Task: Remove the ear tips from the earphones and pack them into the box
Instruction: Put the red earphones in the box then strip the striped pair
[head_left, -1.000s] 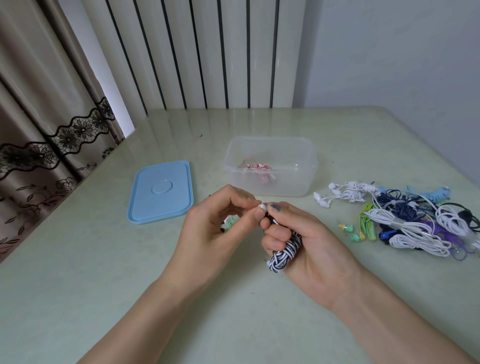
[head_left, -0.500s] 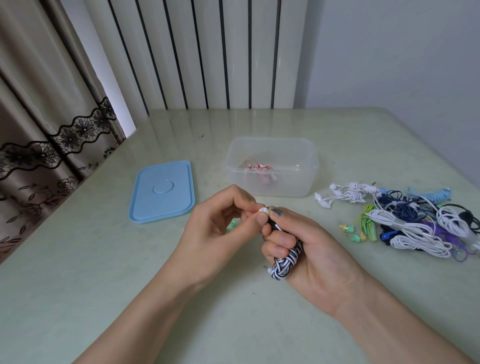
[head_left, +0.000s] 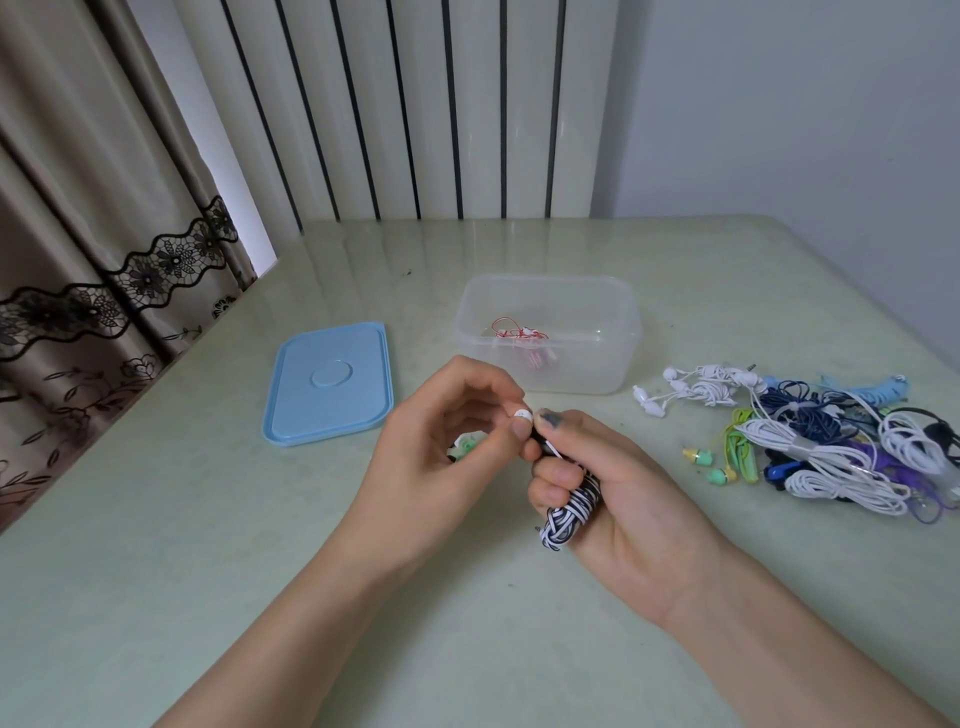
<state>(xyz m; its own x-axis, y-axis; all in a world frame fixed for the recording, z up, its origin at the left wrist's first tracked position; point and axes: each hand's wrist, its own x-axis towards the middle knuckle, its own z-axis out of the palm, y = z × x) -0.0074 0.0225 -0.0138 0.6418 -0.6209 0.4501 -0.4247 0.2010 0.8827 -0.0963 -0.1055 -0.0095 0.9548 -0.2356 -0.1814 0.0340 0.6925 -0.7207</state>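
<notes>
Pale green worktop (head_left: 156, 571) near its middle: small soft white ear tip (head_left: 521, 414), light and slippery, best pinched at its rim, nipped by left hand (head_left: 436, 452), right hand (head_left: 613, 499) curled round striped earphones (head_left: 569, 512), short of clear box (head_left: 545, 332).

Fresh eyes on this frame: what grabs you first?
The two hands at centre: the left hand pinches a white ear tip while the right hand grips a black-and-white earphone bundle. Next, the colourful earphone pile at right, then the clear box behind the hands with its blue lid lying to its left.
</notes>
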